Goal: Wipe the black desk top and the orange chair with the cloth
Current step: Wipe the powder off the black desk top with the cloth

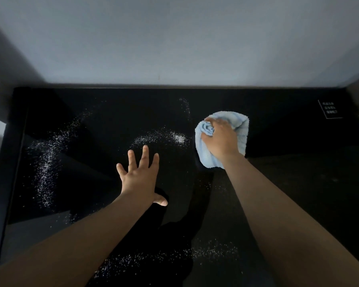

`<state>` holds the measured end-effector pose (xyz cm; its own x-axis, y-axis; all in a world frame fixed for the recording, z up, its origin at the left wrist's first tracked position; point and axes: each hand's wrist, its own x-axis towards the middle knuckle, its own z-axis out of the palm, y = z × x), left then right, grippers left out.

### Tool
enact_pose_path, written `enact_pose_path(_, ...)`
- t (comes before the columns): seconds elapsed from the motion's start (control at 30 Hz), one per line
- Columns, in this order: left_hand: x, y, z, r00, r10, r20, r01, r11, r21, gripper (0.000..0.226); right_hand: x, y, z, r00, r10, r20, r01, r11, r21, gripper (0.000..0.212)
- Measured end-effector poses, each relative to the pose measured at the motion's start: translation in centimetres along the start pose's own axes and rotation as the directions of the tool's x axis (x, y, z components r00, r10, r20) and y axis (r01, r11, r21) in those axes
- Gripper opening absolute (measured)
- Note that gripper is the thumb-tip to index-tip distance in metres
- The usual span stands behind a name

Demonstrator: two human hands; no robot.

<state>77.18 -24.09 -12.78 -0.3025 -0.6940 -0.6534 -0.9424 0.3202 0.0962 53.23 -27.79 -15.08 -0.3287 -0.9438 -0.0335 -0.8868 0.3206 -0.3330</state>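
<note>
Nearest the camera, two bare forearms reach up from the 6 o'clock edge over the black desk top (298, 183), a glossy dark slab that fills the lower two thirds of the view and runs wide from 9 to 3 o'clock. White powder (44, 168) is scattered on it: a loose band near 6 o'clock between the arms, a long streak toward 8 and 9 o'clock, and a denser patch just past centre at about 12 o'clock from the left hand.

The left hand (140, 179) rests palm down near the middle of the desk, its fingers (144, 155) spread wide apart and pointing toward 12 o'clock, the thumb out toward 4 o'clock. It grips nothing.

Farther on, at about 2 o'clock from centre, the right hand (221, 139) is closed around the cloth (240, 129), fingers curled and bunching its middle into a knot. The cloth is pale blue terry, soft and crumpled, pressed on the desk surface; its long axis runs from 11 to 5 o'clock, with a loose flap showing below the wrist. It sits just right of the dense powder patch, not touching it.

At the far right corner, near 2 o'clock, a small white-outlined label (330, 108) lies on the desk; its print is too small to read.

Beyond the far edge rises a plain, pale grey wall (174, 38), shaded darker toward 10 o'clock.
</note>
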Motion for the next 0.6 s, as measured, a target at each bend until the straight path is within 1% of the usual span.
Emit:
enact_pose_path(0.07, 0.0, 0.1, 0.0, 1.0, 0.001, -0.004, -0.001, 1.0, 0.003, 0.138, -1.1, 0.2, 0.1, 1.0, 0.009, -0.017, -0.009, 1.0, 0.005, 0.033)
enact_pose_path(0.13, 0.0, 0.1, 0.0, 1.0, 0.005, -0.01, -0.005, 1.0, 0.007, 0.138, -1.7, 0.3, 0.2, 1.0, 0.022, -0.019, -0.023, 1.0, -0.016, 0.029)
enact_pose_path(0.2, 0.1, 0.1, 0.1, 1.0, 0.006, -0.018, -0.006, 1.0, 0.016, 0.139, -1.9, 0.2, 0.2, 0.999, 0.034, -0.005, -0.034, 0.998, -0.053, 0.027)
enact_pose_path(0.27, 0.1, 0.1, 0.1, 1.0, 0.003, -0.021, -0.003, 1.0, 0.017, 0.139, -1.9, -0.1, 0.0, 0.998, 0.054, 0.017, -0.054, 0.998, -0.035, 0.027)
enact_pose_path(0.37, 0.1, 0.1, 0.0, 1.0, 0.002, -0.021, -0.002, 1.0, 0.018, 0.14, -1.8, -0.3, -0.2, 0.998, 0.057, 0.012, -0.056, 0.996, -0.069, 0.016)
enact_pose_path(0.4, 0.2, 0.2, 0.0, 1.0, 0.002, -0.021, -0.001, 1.0, 0.016, 0.139, -1.7, -0.3, -0.2, 0.998, 0.063, 0.017, -0.062, 0.996, -0.056, 0.015)
enact_pose_path(0.6, 0.2, 0.3, 0.0, 1.0, -0.001, -0.017, 0.002, 1.0, 0.025, 0.141, -1.9, 0.1, -0.4, 0.998, 0.06, 0.031, -0.06, 0.998, 0.002, 0.024)
